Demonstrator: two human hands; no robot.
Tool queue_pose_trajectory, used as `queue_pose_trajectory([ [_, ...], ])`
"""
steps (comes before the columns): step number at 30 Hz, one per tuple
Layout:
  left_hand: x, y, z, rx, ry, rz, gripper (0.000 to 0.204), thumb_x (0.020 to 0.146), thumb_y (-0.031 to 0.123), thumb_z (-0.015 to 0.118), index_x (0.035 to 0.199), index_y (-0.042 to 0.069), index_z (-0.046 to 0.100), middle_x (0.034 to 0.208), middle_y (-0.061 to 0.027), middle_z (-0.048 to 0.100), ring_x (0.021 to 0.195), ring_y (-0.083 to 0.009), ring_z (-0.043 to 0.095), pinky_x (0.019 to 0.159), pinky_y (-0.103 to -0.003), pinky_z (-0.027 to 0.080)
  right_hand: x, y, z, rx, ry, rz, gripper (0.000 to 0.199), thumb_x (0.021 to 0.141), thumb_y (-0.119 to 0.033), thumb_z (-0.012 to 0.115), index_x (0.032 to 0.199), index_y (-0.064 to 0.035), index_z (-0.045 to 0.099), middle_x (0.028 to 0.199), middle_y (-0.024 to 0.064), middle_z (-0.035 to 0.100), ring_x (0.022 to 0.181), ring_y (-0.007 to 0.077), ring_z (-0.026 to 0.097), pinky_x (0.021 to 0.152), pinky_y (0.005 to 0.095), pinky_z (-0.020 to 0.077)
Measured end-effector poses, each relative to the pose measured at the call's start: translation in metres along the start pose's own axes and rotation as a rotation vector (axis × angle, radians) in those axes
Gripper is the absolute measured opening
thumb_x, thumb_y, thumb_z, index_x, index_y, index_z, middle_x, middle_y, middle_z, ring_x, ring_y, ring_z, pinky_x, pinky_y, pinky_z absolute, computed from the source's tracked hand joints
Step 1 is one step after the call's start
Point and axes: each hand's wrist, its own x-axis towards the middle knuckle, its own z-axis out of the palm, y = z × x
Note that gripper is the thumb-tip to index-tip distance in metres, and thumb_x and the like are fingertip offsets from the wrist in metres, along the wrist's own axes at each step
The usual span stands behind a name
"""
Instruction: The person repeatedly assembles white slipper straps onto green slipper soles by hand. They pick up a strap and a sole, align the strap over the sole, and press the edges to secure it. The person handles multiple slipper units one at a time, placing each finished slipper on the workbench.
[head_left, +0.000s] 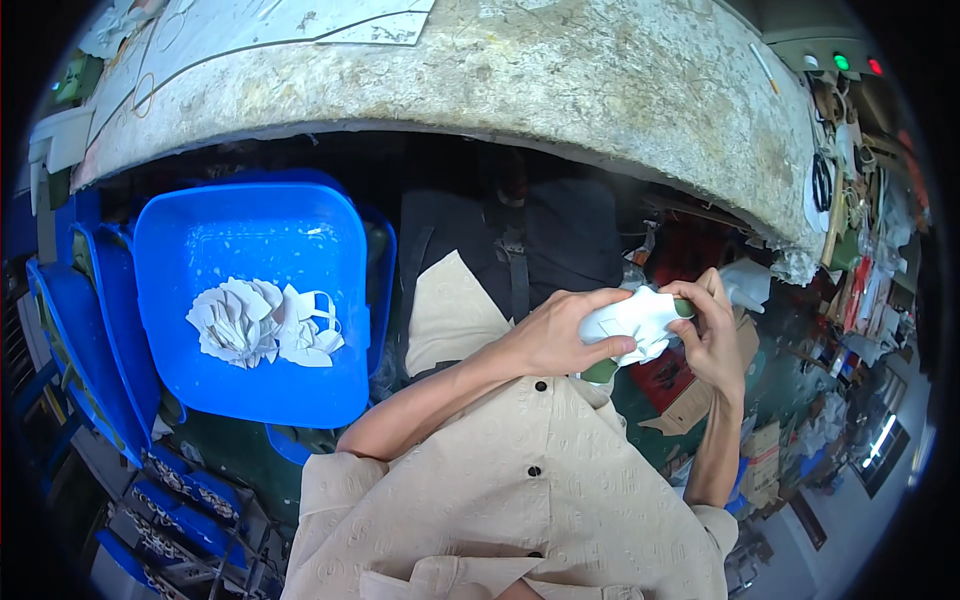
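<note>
In front of my right side I hold a white cut piece with pointed edges. Dark green shows at two ends of it, so it lies against or around a green thing whose kind I cannot make out. My left hand grips the white piece from the left, thumb on the near face. From the other side my right hand pinches its edge near the upper green end, fingers bent. To the left, a blue plastic bin holds a heap of similar white cut pieces.
A worn, stained workbench curves across the far side, with a cigarette-like stick on it. Beige sheet material lies beside my left forearm. More blue bins stand far left. Loose scraps and brown cardboard lie on the right.
</note>
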Motion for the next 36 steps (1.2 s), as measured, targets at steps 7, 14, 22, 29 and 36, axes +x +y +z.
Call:
queue_pose_trajectory([
  [7,0.014,0.015,0.001,0.073,0.004,0.052,0.067,0.085,0.033,0.083,0.137,-0.003,0.061,0.11,-0.0252,0.074,0.098,-0.0311,0.075,0.087,-0.037,0.056,0.006,-0.005,-0.003,-0.012,-0.02,-0.021,0.044,0.071,0.012,0.066,0.113,-0.0016,0.07,0.092,0.0098,0.047,0.086,0.0249,0.05,0.081,0.0335,0.0443],
  [14,0.038,0.0,-0.002,-0.093,-0.309,-0.161,0.058,0.09,0.037,0.08,0.132,-0.001,0.065,0.102,-0.0179,0.075,0.092,-0.023,0.073,0.083,-0.036,0.056,0.01,-0.013,-0.009,-0.066,-0.111,-0.045,0.049,0.072,0.011,0.069,0.117,-0.0056,0.071,0.092,0.0105,0.044,0.086,0.0271,0.049,0.079,0.0353,0.044],
  [22,0.04,0.0,0.009,-0.03,-0.026,-0.01,0.071,0.084,0.039,0.085,0.137,0.001,0.056,0.117,-0.0182,0.071,0.11,-0.0294,0.07,0.095,-0.037,0.053,0.026,-0.015,-0.024,-0.146,-0.288,-0.039,0.056,0.072,0.009,0.07,0.124,-0.011,0.068,0.091,0.0108,0.04,0.084,0.0287,0.046,0.078,0.0384,0.0433],
  [29,0.058,0.014,-0.014,-0.027,0.039,-0.126,0.055,0.072,0.021,0.094,0.114,-0.003,0.067,0.108,-0.0095,0.074,0.098,-0.0137,0.069,0.087,-0.03,0.055,0.059,-0.029,-0.006,0.112,-0.134,-0.106,0.064,0.073,0.002,0.075,0.135,-0.0081,0.062,0.098,0.011,0.059,0.089,0.026,0.062,0.078,0.0337,0.0472],
  [36,0.026,-0.045,-0.069,-0.465,0.346,-0.15,0.048,0.079,0.008,0.086,0.121,-0.003,0.065,0.108,-0.0094,0.072,0.095,-0.0155,0.069,0.086,-0.031,0.057,0.001,0.044,0.083,0.787,0.018,0.183,0.077,0.087,-0.015,0.078,0.154,-0.0071,0.042,0.141,0.0133,0.054,0.128,0.0225,0.053,0.105,0.0395,0.0461],
])
